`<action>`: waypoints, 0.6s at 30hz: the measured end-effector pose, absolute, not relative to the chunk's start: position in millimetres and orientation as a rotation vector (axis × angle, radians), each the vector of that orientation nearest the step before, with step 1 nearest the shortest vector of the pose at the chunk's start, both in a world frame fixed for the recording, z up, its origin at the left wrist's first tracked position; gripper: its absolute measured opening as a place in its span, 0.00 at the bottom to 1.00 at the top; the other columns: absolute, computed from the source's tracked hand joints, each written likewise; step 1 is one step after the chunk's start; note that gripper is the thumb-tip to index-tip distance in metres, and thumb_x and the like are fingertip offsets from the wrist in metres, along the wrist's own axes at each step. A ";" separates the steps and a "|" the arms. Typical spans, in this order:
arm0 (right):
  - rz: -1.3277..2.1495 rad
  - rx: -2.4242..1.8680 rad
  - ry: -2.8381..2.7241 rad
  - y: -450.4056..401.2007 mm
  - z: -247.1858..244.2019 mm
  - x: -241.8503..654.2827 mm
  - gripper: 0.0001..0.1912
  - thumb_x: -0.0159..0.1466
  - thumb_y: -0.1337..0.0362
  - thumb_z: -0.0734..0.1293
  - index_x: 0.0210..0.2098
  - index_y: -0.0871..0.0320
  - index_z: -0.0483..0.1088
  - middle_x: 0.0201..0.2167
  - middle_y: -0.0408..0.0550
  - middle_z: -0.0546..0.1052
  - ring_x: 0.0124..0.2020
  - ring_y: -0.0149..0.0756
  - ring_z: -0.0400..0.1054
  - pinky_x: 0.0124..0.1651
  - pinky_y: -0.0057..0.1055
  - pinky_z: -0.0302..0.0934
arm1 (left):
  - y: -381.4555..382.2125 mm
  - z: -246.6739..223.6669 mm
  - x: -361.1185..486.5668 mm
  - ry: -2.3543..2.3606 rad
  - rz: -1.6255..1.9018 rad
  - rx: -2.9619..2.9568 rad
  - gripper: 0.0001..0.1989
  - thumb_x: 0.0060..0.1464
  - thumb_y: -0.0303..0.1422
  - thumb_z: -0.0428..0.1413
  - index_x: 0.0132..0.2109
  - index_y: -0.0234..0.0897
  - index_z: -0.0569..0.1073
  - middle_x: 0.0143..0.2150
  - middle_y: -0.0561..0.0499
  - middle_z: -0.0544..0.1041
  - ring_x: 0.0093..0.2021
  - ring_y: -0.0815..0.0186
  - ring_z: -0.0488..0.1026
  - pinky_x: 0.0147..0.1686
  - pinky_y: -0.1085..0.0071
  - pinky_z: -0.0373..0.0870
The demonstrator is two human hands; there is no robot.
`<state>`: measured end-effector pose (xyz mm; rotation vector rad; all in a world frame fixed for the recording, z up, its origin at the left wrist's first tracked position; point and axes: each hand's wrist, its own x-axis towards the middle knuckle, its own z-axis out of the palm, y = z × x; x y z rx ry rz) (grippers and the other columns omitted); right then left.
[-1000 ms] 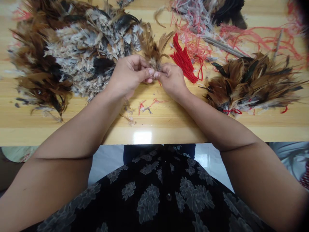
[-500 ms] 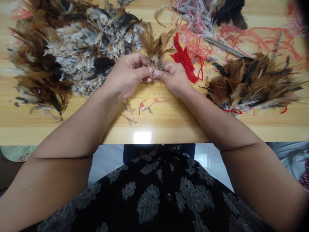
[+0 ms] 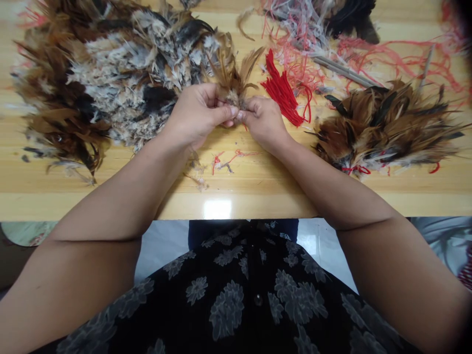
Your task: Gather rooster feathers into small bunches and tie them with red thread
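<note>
A small bunch of brown feathers [image 3: 238,78] stands fanned out, tips away from me, its fluffy base pinched between my two hands. My left hand [image 3: 206,110] is closed, thumb and fingers at the base of the bunch. Closed on the same base from the other side is my right hand [image 3: 265,118], its thumb tip almost meeting the left thumb. A bit of red thread [image 3: 245,127] pokes out beneath the fingers; the rest of it is hidden. Just beyond my right hand lies a bundle of cut red yarn [image 3: 282,91].
A large heap of brown, grey and white feathers [image 3: 114,88] covers the table's left. Tied feather bunches [image 3: 383,123] lie at right. Behind are thin sticks [image 3: 342,71], tangled pink string [image 3: 394,59] and black feathers [image 3: 354,19]. Thread scraps [image 3: 228,158] lie near the wooden table's front edge [image 3: 258,209].
The feather bunch has tilted and shifted slightly in my fingers. My thumbs have moved a little at its base, and both hands stay in nearly the same place.
</note>
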<state>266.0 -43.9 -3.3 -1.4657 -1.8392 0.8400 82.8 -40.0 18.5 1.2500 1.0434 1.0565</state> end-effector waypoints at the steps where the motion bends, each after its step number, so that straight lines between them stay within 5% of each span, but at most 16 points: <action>1: 0.853 -1.440 -1.843 -42.4 -7.1 267.1 0.24 0.81 0.67 0.76 0.30 0.52 0.66 0.34 0.44 0.72 0.48 0.41 0.74 0.62 0.41 0.68 | -39.0 18.5 81.5 1.045 1.051 1.241 0.24 0.63 0.01 0.64 0.33 0.36 0.80 0.30 0.53 0.84 0.28 0.67 0.80 0.33 0.72 0.79; 8: 0.999 -1.326 -1.796 -37.0 -18.4 272.7 0.31 0.83 0.42 0.80 0.33 0.54 0.71 0.31 0.40 0.67 0.40 0.34 0.65 0.50 0.35 0.63 | -37.8 24.5 72.6 0.978 0.987 1.215 0.26 0.69 0.05 0.62 0.30 0.38 0.74 0.30 0.51 0.84 0.31 0.68 0.82 0.36 0.72 0.77; 18: 1.087 -1.273 -1.719 -27.9 -27.7 276.0 0.24 0.80 0.52 0.83 0.34 0.54 0.73 0.30 0.38 0.61 0.40 0.35 0.60 0.49 0.34 0.65 | -36.3 26.3 66.4 0.953 0.938 1.178 0.26 0.62 0.10 0.79 0.34 0.42 0.75 0.33 0.55 0.83 0.35 0.65 0.83 0.40 0.69 0.82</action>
